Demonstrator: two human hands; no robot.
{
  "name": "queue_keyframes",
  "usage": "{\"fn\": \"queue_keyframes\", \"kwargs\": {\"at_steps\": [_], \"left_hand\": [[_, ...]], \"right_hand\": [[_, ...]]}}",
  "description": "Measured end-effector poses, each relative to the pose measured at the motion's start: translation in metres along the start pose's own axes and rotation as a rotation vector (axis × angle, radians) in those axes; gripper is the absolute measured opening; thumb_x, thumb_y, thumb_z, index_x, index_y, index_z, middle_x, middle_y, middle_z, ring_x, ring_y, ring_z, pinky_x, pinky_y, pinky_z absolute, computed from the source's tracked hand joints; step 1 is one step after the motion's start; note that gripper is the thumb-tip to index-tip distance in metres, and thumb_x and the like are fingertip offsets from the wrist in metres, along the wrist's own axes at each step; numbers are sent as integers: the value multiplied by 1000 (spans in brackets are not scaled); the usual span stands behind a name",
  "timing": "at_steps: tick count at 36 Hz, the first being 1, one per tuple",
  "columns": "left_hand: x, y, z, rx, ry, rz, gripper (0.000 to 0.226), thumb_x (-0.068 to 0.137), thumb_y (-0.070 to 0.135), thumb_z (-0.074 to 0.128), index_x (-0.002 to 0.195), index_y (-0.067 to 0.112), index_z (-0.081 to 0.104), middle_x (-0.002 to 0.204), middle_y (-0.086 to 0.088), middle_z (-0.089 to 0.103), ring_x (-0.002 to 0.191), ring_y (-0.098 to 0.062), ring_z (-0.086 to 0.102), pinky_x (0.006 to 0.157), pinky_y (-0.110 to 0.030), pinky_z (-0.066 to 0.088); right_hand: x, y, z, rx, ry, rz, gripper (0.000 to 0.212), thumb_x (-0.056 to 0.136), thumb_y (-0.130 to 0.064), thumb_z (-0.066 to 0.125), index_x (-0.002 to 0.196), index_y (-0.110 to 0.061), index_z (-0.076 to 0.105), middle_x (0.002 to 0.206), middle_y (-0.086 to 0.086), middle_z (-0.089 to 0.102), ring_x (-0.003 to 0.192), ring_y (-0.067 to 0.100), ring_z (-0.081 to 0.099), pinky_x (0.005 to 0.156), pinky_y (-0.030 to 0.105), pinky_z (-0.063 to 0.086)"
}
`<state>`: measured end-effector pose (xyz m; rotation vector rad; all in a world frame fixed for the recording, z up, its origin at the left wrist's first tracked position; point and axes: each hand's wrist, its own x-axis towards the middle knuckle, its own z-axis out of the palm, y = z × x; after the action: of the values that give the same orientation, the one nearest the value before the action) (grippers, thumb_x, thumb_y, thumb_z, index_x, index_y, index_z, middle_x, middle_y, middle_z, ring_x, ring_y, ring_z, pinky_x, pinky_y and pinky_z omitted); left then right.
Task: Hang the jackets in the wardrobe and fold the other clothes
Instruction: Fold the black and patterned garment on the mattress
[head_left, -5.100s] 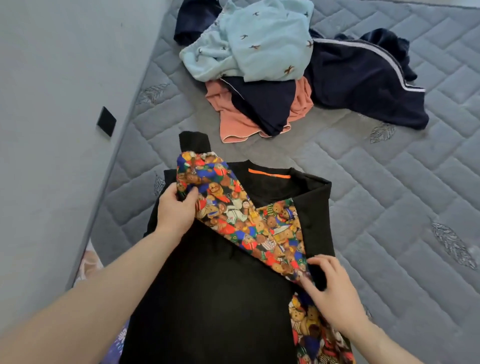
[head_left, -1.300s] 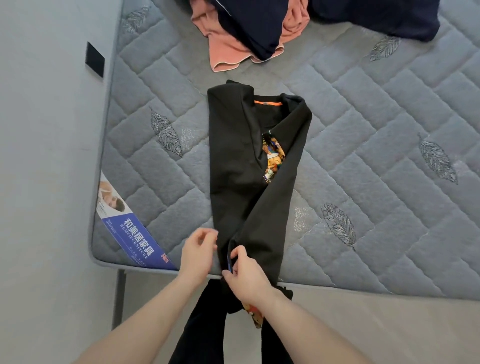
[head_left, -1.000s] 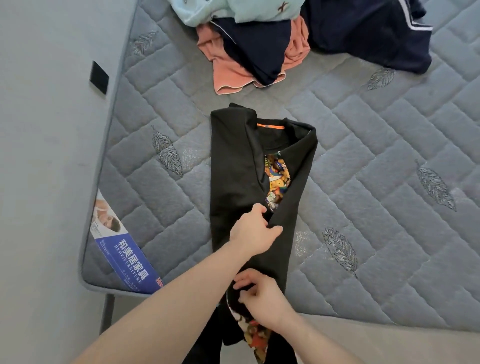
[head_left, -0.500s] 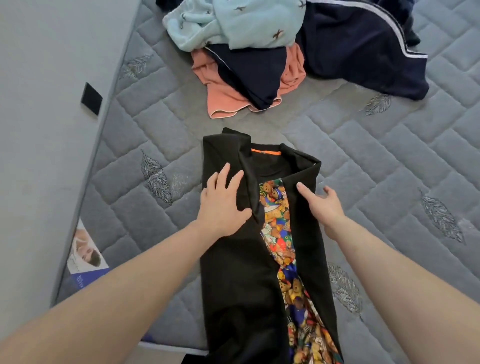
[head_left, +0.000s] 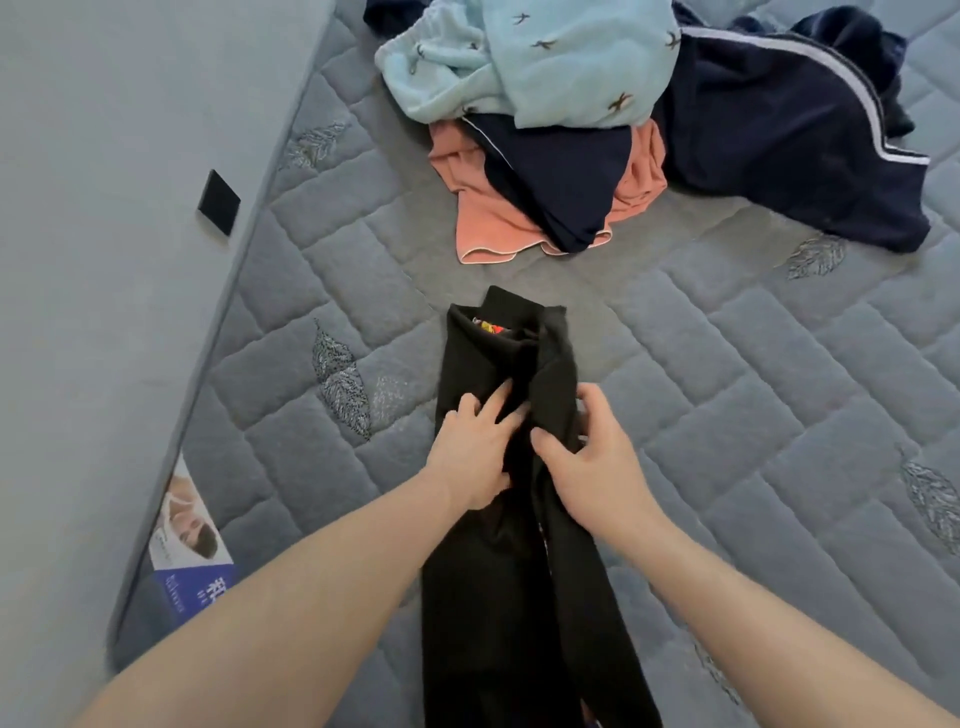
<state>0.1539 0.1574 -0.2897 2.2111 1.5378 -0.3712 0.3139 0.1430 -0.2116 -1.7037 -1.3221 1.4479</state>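
A black jacket (head_left: 498, 571) with a colourful bear-print lining lies on the grey quilted mattress (head_left: 753, 415), folded into a long narrow strip. Only a sliver of the lining shows at its far end. My left hand (head_left: 475, 447) presses on the strip's left half, fingers dug into the middle crease. My right hand (head_left: 587, 457) grips the right half from the side, thumb in the crease. Both hands are close together, about a third of the way down from the collar end.
A pile of clothes lies farther back: a light blue top (head_left: 535, 57), a salmon garment (head_left: 498, 218), a dark navy piece (head_left: 561, 176) and a navy jacket with white stripes (head_left: 789, 145). The wall (head_left: 104, 260) runs along the mattress's left edge, with a black square (head_left: 218, 201) on it.
The two front panels have been drawn together, hiding most of the printed lining. Both hands slid toward the middle and now clutch the fabric at the crease.
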Motion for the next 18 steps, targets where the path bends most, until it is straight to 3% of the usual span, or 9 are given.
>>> {"fn": "queue_keyframes", "kwargs": {"at_steps": [3,5,8,10,12,14,16,18], "left_hand": [[7,-19,-5,57,-56,152,65,94,34,53,154,19,33,160,-10,29,133,-34,34,105,-45,37],[5,-31,-5,-7,-133,144,50,98,24,47,146,11,44,150,-12,44,139,-34,36,109,-41,36],[-5,-55,-3,-368,-52,29,38,91,7,58,128,9,54,123,-8,64,118,-30,61,85,-20,44],[-15,-63,-8,-637,74,3,42,86,-1,57,125,15,56,113,7,64,110,-19,64,85,-17,44],[-28,-64,-5,-845,165,15,48,84,-10,52,123,16,59,123,13,60,116,-9,61,94,-17,45],[-50,-59,4,-1004,242,-73,51,80,-18,46,121,7,63,132,5,54,118,-10,60,97,-24,49],[-81,-52,18,-1075,295,-284,50,78,-20,42,109,13,64,119,3,54,102,-11,61,88,-27,51],[-115,-43,29,-1207,234,-500,41,86,-11,44,102,23,62,110,3,60,88,-11,63,77,-25,49]], "right_hand": [[3,-10,37,-19,-28,-32,34,89,-17,66,111,-40,53,86,-12,70,79,7,69,62,21,54],[9,-12,56,-29,-10,-18,36,87,-14,66,112,-37,55,88,-10,70,83,7,68,70,28,56],[15,-8,79,-2,58,4,34,88,-18,66,116,-36,57,90,-13,71,85,0,66,69,17,52],[17,-5,93,33,99,11,33,89,-21,66,116,-37,58,91,-15,71,86,-5,66,67,8,47],[20,-3,105,50,121,12,32,90,-23,66,117,-38,57,92,-15,72,86,-5,66,68,7,47],[24,-1,115,19,132,7,29,92,-27,65,118,-36,54,93,-13,71,84,0,67,73,15,51],[31,2,122,-26,132,21,25,94,-28,64,115,-33,52,87,-11,66,78,7,64,76,30,55],[40,6,126,-20,102,76,18,95,-26,62,109,-31,51,80,-9,62,75,15,64,77,43,58]]}}
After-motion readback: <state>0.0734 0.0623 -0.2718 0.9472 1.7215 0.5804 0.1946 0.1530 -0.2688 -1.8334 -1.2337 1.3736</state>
